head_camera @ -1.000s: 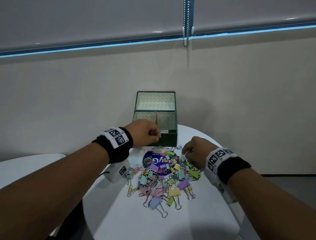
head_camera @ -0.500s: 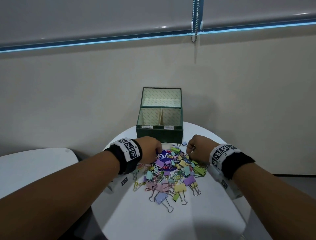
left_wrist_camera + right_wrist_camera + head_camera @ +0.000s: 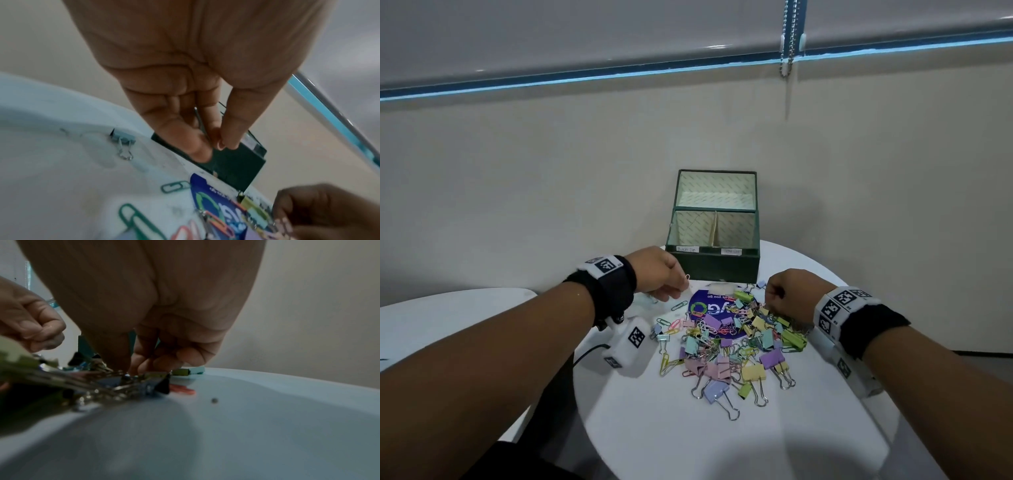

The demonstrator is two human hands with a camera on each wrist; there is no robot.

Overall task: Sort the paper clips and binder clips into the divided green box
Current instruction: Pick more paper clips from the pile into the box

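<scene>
The green box (image 3: pixel 717 265) stands open at the back of the round white table (image 3: pixel 722 445), its front half split into two labelled compartments; the box front (image 3: pixel 236 160) also fills the left wrist view. A mixed pile of pastel binder clips and paper clips (image 3: pixel 729 342) lies in front of it. My left hand (image 3: pixel 686 284) hovers at the pile's back left and pinches a thin pale paper clip (image 3: pixel 687 278) between thumb and fingers (image 3: pixel 228 139). My right hand (image 3: pixel 768 301) is curled at the pile's back right, fingertips (image 3: pixel 141 365) pinched on a binder clip's wire handles.
A blue round sticker (image 3: pixel 703 301) lies under the pile. Green paper clips (image 3: pixel 174 186) and a pale blue binder clip (image 3: pixel 123 141) lie loose left of it. A second white table (image 3: pixel 448 315) sits to the left. The wall rises close behind the box.
My left hand came down from the box front to the pile's back left and now holds a paper clip just above the table. The right hand stayed at the pile's back right.
</scene>
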